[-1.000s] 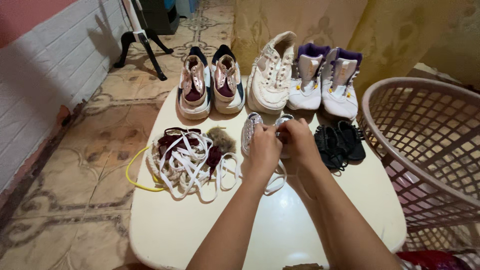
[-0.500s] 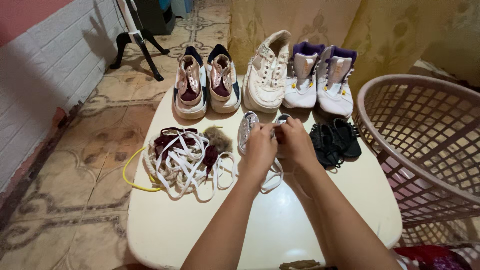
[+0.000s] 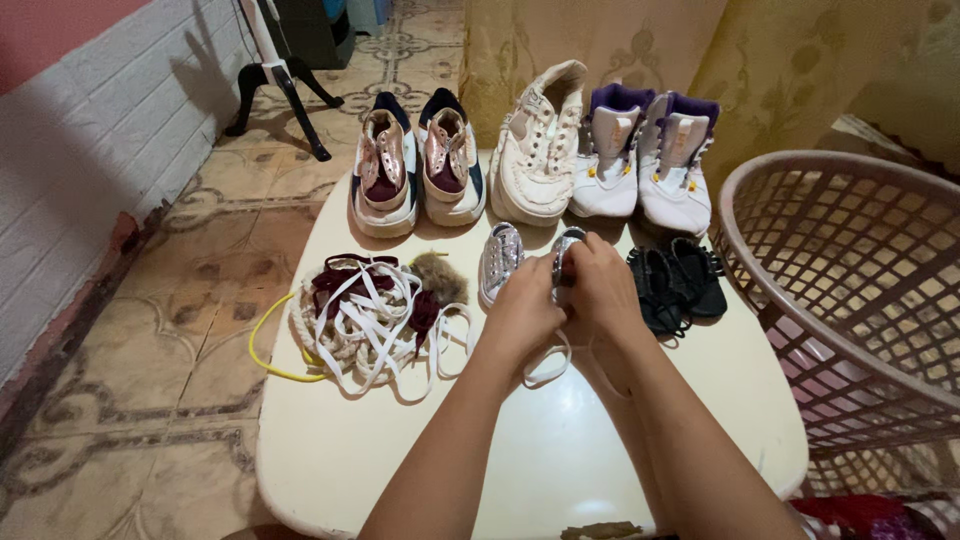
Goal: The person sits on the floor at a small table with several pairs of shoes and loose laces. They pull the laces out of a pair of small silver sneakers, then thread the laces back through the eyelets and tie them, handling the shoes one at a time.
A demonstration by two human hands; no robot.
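Warm dim light, soft shadows

2 bare forearms, sleeveless; left hand (image 3: pixel 525 318), right hand (image 3: pixel 603 292) ungloved.

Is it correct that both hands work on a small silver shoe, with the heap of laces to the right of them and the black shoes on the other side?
Not quite. In the head view, the left hand and right hand do work on the small silver shoe, but the heap of laces lies to their left, and the black shoes to their right.
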